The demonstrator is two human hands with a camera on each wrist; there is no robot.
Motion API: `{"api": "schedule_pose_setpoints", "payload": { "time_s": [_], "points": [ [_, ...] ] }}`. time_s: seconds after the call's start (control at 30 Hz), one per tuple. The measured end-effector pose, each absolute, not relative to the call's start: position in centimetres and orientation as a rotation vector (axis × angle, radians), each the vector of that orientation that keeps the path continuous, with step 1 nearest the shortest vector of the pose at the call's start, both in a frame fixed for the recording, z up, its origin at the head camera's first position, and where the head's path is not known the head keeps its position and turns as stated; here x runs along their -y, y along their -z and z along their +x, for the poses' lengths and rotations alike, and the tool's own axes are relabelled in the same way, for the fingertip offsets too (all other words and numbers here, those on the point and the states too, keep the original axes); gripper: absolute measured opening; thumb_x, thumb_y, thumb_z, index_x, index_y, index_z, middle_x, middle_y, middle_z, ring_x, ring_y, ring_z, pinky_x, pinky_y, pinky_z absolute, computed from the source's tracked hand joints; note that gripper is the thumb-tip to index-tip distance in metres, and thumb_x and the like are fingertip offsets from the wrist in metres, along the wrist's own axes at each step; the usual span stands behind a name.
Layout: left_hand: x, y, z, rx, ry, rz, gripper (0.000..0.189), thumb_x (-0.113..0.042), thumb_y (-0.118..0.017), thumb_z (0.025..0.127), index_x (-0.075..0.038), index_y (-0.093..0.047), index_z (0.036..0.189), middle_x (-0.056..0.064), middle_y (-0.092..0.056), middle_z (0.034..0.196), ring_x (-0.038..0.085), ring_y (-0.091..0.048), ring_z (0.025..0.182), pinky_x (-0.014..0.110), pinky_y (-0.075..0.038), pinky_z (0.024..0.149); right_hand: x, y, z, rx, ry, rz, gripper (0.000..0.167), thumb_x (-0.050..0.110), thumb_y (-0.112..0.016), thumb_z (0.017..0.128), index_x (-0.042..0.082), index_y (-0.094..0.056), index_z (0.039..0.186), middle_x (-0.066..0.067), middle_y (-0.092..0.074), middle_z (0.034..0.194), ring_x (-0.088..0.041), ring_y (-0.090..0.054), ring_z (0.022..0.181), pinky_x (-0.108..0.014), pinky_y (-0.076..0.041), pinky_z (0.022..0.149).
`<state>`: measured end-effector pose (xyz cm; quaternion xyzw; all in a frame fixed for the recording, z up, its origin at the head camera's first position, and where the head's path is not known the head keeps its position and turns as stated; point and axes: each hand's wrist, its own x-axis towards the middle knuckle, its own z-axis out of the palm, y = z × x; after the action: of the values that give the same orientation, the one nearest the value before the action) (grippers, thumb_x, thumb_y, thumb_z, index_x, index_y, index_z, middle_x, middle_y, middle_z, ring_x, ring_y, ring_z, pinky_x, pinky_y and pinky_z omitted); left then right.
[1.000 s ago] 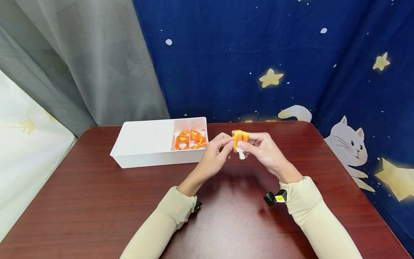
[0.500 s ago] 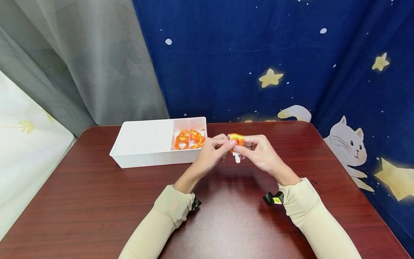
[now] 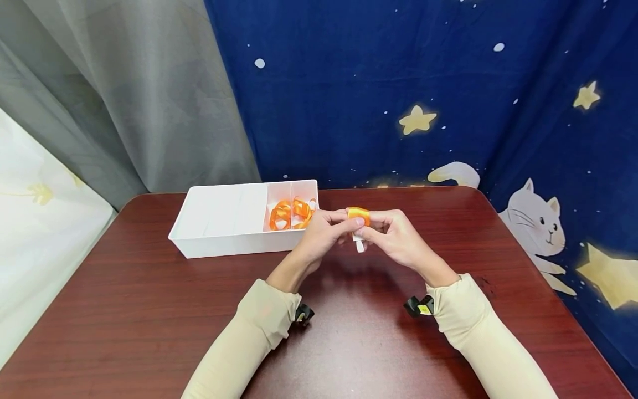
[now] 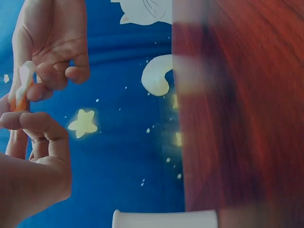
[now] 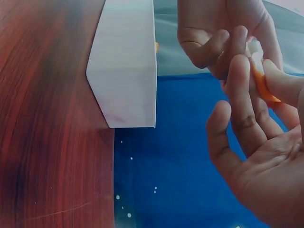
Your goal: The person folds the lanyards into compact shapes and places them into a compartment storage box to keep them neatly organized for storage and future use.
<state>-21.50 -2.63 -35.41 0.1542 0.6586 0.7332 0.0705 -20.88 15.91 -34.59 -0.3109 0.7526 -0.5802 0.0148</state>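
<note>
A folded band of orange ribbon (image 3: 359,213) is held up between both hands above the table, with a white tab (image 3: 360,246) poking out below it. My left hand (image 3: 319,237) pinches the band from the left, its thumb lying across the front. From the other side my right hand (image 3: 399,238) grips the same bundle low down, thumb near the white part. In the left wrist view the white end (image 4: 27,72) stands above the orange ribbon (image 4: 21,102). Fingers hide much of the ribbon (image 5: 262,81) in the right wrist view.
Behind the left hand stands a long white box (image 3: 244,244). Its right-hand compartments hold loose coils of orange ribbon (image 3: 280,216); a white cover spans the rest. The dark red wooden table (image 3: 149,310) ends at a blue curtain (image 3: 339,111) patterned with stars.
Both hands have shifted slightly left with the ribbon. The left thumb has come across the front of the band, whose orange part now looks smaller and flatter.
</note>
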Motion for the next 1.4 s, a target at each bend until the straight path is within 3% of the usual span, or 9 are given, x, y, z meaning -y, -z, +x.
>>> {"api": "schedule_pose_setpoints", "payload": {
  "time_s": [0.23, 0.37, 0.5, 0.6, 0.87, 1.03, 1.27, 1.4],
  "points": [
    [3.4, 35.1, -21.6, -1.852, -2.204, 0.386, 0.012, -0.012, -0.069, 0.091, -0.011, -0.076, 0.081, -0.002, -0.053, 0.066, 0.011, -0.041, 0.054, 0.023, -0.034, 0.056, -15.6, 34.1, -20.5, -2.261, 1.770, -1.003, 0.034, 0.003, -0.060, 0.098, -0.002, -0.060, 0.132, -0.012, -0.067, 0.075, -0.026, -0.064, 0.064, -0.034, -0.056, 0.064],
    [4.0, 34.9, -21.6, -1.955, -2.147, 0.494, 0.012, -0.013, -0.068, 0.092, -0.005, -0.073, 0.084, -0.001, -0.049, 0.061, 0.012, -0.042, 0.055, 0.023, -0.033, 0.055, -15.7, 33.7, -20.3, -2.195, 1.735, -1.048, 0.038, 0.004, -0.048, 0.103, -0.003, -0.051, 0.140, -0.012, -0.066, 0.072, -0.028, -0.063, 0.064, -0.035, -0.056, 0.068],
    [4.3, 34.8, -21.6, -2.017, -2.083, 0.568, 0.015, -0.012, -0.067, 0.094, 0.002, -0.070, 0.088, 0.000, -0.049, 0.059, 0.013, -0.043, 0.056, 0.023, -0.035, 0.053, -15.8, 33.5, -20.2, -2.221, 1.714, -1.095, 0.038, 0.002, -0.040, 0.104, -0.005, -0.051, 0.139, -0.008, -0.064, 0.067, -0.026, -0.061, 0.065, -0.031, -0.051, 0.077],
    [4.3, 34.7, -21.6, -2.018, -2.078, 0.612, 0.017, -0.009, -0.066, 0.095, 0.007, -0.069, 0.093, 0.001, -0.052, 0.061, 0.015, -0.045, 0.056, 0.022, -0.038, 0.052, -15.8, 33.8, -20.3, -2.262, 1.759, -1.087, 0.033, 0.001, -0.043, 0.104, -0.006, -0.057, 0.132, -0.008, -0.064, 0.066, -0.024, -0.060, 0.065, -0.031, -0.051, 0.075],
    [4.3, 34.6, -21.8, -2.050, -2.099, 0.709, 0.017, -0.005, -0.064, 0.096, 0.011, -0.068, 0.094, 0.002, -0.055, 0.062, 0.018, -0.050, 0.055, 0.023, -0.045, 0.053, -15.1, 34.9, -20.4, -2.370, 2.062, -1.000, 0.013, -0.003, -0.060, 0.096, -0.008, -0.072, 0.094, -0.012, -0.065, 0.064, -0.018, -0.058, 0.052, -0.026, -0.051, 0.052],
    [4.4, 34.4, -21.8, -2.067, -2.128, 0.722, 0.017, -0.005, -0.065, 0.095, 0.012, -0.069, 0.094, 0.006, -0.057, 0.064, 0.022, -0.051, 0.055, 0.027, -0.050, 0.054, -14.8, 34.9, -20.4, -2.356, 2.239, -0.951, 0.009, -0.003, -0.066, 0.092, -0.009, -0.073, 0.093, -0.010, -0.066, 0.062, -0.015, -0.056, 0.047, -0.022, -0.047, 0.047],
    [5.7, 34.1, -22.1, -2.151, -2.143, 0.616, 0.019, -0.010, -0.067, 0.095, 0.009, -0.068, 0.090, 0.006, -0.057, 0.065, 0.014, -0.054, 0.051, 0.025, -0.051, 0.053, -14.0, 35.4, -21.0, -2.181, 2.505, -0.791, 0.011, -0.007, -0.069, 0.088, -0.011, -0.072, 0.098, -0.007, -0.064, 0.059, -0.012, -0.052, 0.043, -0.020, -0.042, 0.042],
    [6.8, 34.0, -22.4, -2.193, -2.129, 0.530, 0.021, -0.014, -0.067, 0.096, 0.007, -0.070, 0.099, 0.008, -0.062, 0.067, 0.014, -0.056, 0.053, 0.023, -0.051, 0.055, -13.4, 35.9, -21.5, -2.151, 2.464, -0.727, 0.015, -0.004, -0.066, 0.091, -0.016, -0.068, 0.101, -0.005, -0.064, 0.061, -0.013, -0.051, 0.042, -0.021, -0.044, 0.044]
  ]
}}
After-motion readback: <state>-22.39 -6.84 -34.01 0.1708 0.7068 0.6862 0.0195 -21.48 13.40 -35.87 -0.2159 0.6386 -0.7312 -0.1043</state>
